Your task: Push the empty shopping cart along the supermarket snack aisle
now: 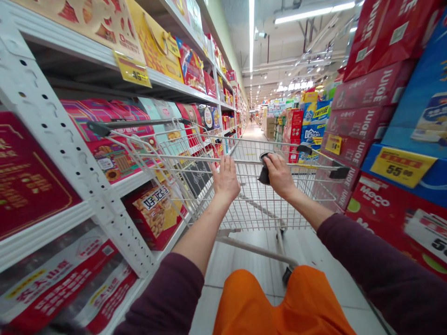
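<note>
White steel shelving point(66, 158) of boxed goods stands on the left. The shopping trolley's handle point(174, 159) is pressed by the left hand point(225, 179), its fingers point(226, 164) laid open over the bar, and clenched by the right hand point(278, 176), a dark object point(264, 174) held against it. Red cartons point(370, 111) are stacked on the right.

Left, a white shelf upright point(59, 153) pierced with rows of dark holes. Near, maroon sleeves point(384, 274) and an orange garment point(279, 302). Between, a silver-grey wire grid on the shopping cart point(258, 195). Right, red boxes point(370, 107) printed with white lettering, and a yellow price tag point(401, 166) lettered in black.
</note>
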The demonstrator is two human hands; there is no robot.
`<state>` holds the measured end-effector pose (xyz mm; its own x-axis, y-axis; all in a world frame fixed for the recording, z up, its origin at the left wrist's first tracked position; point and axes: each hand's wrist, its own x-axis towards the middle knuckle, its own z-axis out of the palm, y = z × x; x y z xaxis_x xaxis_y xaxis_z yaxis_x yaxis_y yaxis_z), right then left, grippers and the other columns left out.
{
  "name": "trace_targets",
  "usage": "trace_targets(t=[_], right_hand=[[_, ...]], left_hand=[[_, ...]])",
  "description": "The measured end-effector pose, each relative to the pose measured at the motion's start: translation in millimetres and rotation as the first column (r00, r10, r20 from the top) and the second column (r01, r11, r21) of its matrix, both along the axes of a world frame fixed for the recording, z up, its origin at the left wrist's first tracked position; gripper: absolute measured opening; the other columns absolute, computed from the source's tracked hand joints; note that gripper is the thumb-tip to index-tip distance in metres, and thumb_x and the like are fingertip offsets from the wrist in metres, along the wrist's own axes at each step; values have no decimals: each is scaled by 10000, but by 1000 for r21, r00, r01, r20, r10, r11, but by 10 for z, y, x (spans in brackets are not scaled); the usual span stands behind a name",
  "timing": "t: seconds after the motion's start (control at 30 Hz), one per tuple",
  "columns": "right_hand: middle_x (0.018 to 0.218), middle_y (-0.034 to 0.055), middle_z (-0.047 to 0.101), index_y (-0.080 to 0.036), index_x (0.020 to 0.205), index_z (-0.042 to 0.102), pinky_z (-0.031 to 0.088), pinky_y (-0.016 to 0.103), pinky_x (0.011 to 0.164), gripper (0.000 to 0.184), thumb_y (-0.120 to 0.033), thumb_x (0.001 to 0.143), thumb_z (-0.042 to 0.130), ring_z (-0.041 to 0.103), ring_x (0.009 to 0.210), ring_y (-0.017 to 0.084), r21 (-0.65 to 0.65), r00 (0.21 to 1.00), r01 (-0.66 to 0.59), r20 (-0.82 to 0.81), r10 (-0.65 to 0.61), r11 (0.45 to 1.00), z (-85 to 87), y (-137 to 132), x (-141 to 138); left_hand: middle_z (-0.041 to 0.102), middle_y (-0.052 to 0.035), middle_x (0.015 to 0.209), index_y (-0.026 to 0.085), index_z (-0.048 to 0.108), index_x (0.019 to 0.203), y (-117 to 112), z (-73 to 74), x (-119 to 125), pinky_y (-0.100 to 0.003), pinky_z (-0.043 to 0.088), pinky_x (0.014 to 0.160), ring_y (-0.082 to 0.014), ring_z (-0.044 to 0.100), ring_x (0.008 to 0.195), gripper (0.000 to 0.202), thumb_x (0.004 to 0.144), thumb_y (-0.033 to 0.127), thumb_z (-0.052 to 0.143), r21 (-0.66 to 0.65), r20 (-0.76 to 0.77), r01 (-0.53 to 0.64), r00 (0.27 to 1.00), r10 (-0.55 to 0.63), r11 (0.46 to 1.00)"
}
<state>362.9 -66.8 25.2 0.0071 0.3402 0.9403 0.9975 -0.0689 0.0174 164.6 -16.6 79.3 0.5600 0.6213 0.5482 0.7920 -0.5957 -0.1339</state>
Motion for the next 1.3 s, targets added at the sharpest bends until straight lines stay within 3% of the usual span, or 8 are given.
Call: trace_targets(t=[0.13, 0.43, 0.63, 0.83, 1.17, 1.3], right_hand=[[1320, 156, 564, -123, 1286, 576, 376, 494, 1100, 458, -85, 904, 326, 406, 1304, 283, -15, 999, 4, -35, -5, 1000, 15, 67, -103], [1351, 134, 562, -151, 1289, 579, 375, 515, 1114, 410, -114, 926, 392, 429, 1313, 286, -113, 992, -124, -1, 125, 986, 244, 477, -766], [1373, 150, 543, -123, 1321, 556, 371, 491, 1121, 436, -108, 926, 372, 425, 1311, 288, -153, 993, -95, 52, 104, 984, 186, 308, -513], [1344, 129, 562, -142, 1306, 572, 378, 497, 1118, 445, -103, 938, 325, 435, 1295, 281, -82, 997, -64, 42, 67, 995, 101, 168, -247], [1376, 141, 546, -128, 1307, 566, 369, 508, 1130, 420, -100, 920, 406, 430, 1326, 286, -184, 989, -138, 23, 144, 973, 334, 571, -900], [1387, 138, 541, -128, 1316, 559, 380, 508, 1125, 421, -106, 932, 386, 423, 1334, 285, -198, 986, -140, 59, 155, 970, 331, 527, -874]], left_hand=[[203, -127, 1605, 108, 234, 1507, -19, -2, 38, -552, 104, 1203, -263, 130, 1494, 763, 794, 220, 482, 5, 5, 10, 1000, -10, 1000], [229, -139, 1593, 59, 251, 1493, -17, 44, -87, -544, 161, 1196, -258, 171, 1487, 706, 830, 216, 434, 27, -38, 47, 998, -46, 999], [253, -168, 1583, 55, 263, 1486, 113, 69, -264, -562, 160, 1191, -286, 187, 1480, 732, 795, 177, 471, 36, 48, -20, 999, 19, 999], [269, -150, 1581, 69, 264, 1491, 118, 104, -297, -558, 176, 1190, -279, 200, 1477, 736, 791, 179, 464, 1, 42, -14, 999, 14, 1000], [240, -148, 1590, 41, 248, 1489, 78, 126, -312, -508, 175, 1202, -264, 172, 1486, 762, 792, 224, 494, -14, 8, -8, 1000, 8, 1000], [225, -161, 1593, 38, 231, 1492, 138, 118, -392, -541, 138, 1201, -271, 162, 1487, 764, 789, 204, 479, 0, 9, -34, 999, 34, 999]])
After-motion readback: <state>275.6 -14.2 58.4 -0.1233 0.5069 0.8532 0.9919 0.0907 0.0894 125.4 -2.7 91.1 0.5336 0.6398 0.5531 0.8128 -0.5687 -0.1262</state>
